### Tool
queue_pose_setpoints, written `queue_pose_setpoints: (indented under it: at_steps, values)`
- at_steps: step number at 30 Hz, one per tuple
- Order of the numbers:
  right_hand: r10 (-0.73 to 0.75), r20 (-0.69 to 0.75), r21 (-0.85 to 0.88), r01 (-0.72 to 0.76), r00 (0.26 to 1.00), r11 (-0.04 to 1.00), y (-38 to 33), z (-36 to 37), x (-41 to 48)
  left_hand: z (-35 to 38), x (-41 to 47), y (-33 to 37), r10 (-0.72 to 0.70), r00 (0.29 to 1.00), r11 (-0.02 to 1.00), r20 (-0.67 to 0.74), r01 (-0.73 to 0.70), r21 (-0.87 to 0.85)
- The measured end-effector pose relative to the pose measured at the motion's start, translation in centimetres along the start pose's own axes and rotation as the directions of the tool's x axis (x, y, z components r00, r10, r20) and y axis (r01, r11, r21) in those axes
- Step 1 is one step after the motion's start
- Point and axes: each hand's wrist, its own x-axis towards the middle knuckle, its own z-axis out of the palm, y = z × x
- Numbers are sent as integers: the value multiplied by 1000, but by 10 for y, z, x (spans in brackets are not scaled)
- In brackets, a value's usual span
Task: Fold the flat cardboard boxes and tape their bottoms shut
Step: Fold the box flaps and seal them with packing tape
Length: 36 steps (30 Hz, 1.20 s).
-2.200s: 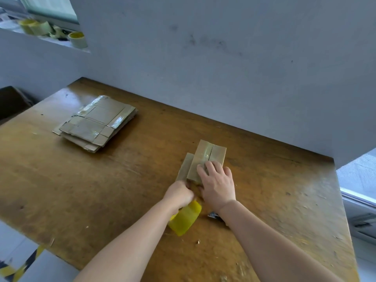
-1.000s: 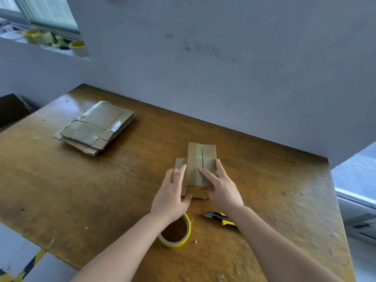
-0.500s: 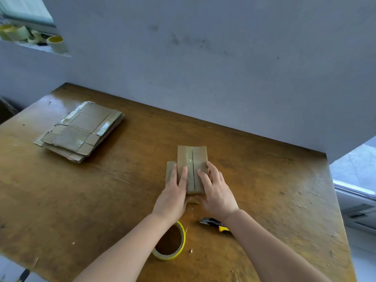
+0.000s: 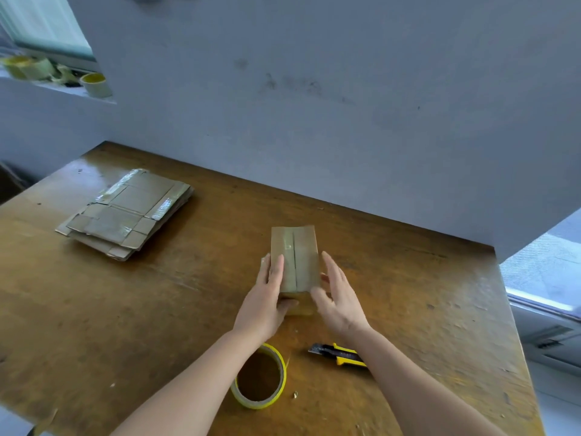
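Nearest to me, on my side of the box, the yellow tape roll (image 4: 259, 377) lies flat on the wooden table (image 4: 94, 309). The yellow-and-black utility knife (image 4: 339, 354) lies just to its right, also on my side of the box.

My left hand (image 4: 267, 297) lies against the box's left edge. Its fingers are straight and flat on the cardboard, gripping nothing, and the thumb reaches toward the near end. My right hand (image 4: 338, 297) is at the box's right edge, fingers straight and relaxed. It is slightly blurred, so I cannot tell whether it touches the side or hangs just beside it.

The box (image 4: 295, 259) sits between my palms near the middle of the table, its two bottom flaps facing up and meeting along a centre seam. A glossy strip seems to run along that seam.

I judge it light and hollow. The walls are stiff along the creases but give way if squeezed mid-panel. Taped cardboard is a little slick, so I should take it by the two long sides near the corners and press down only beside the seam.

Well to the box's left and farther off is the stack of flat boxes (image 4: 125, 212) not yet folded. Far beyond that, spare tape rolls (image 4: 94, 84) stand on a sill.
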Motion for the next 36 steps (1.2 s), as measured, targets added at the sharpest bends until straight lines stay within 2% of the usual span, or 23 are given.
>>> queue_pose_setpoints:
  at_steps: [1, 3, 5, 7, 9, 11, 15, 17, 20, 23, 26, 28, 30, 33, 36]
  values:
    - [106, -40, 137, -100, 994, 986, -4, 0, 2, -3, 1, 3, -7, 1000, 997, -26, 4, -82]
    - [296, 0, 376, -274, 955, 885, -12, -4, 7, -9, 2, 7, -38, 997, 972, -67, 21, -235]
    - [430, 91, 434, -425, 898, 795, -15, -9, 10, -13, 2, 11, -75, 994, 941, -74, 46, -335]
    - [561, 119, 433, -551, 819, 713, -15, -13, 11, -14, 0, 10, -100, 992, 911, -77, 60, -408]
    - [628, 131, 521, -592, 767, 615, -14, -16, 10, -14, -3, 7, -147, 987, 855, -59, 97, -510]
    - [609, 73, 582, -530, 790, 617, -13, -21, 9, -17, -5, 4, -207, 978, 780, 2, 166, -604]
    - [489, -74, 560, -369, 869, 742, -18, -27, 7, -22, -7, -1, -273, 956, 671, 106, 268, -692]
    - [502, -1, 532, -425, 865, 732, -26, -28, 7, -25, -8, -3, -269, 953, 635, 137, 283, -719]
    - [569, 177, 474, -576, 803, 666, -37, -28, 6, -28, -12, -6, -242, 954, 614, 178, 293, -733]
    - [555, 256, 448, -606, 791, 657, -36, -26, 6, -31, -17, -13, -251, 944, 565, 214, 322, -760]
    - [467, 211, 516, -503, 859, 693, -36, -22, 3, -35, -20, -18, -247, 940, 607, 236, 340, -718]
    - [460, 89, 569, -424, 884, 705, -39, -19, 1, -38, -19, -19, -299, 923, 659, 244, 384, -646]
    - [440, -54, 554, -340, 896, 760, -45, -17, 2, -40, -18, -19, -357, 900, 684, 252, 435, -585]
    - [305, -219, 377, -209, 927, 903, -54, -10, 4, -43, -17, -12, -399, 889, 745, 226, 458, -485]
    - [117, -302, 88, -94, 946, 992, -63, 0, 0, -43, -15, 1, -344, 934, 805, 98, 347, -481]
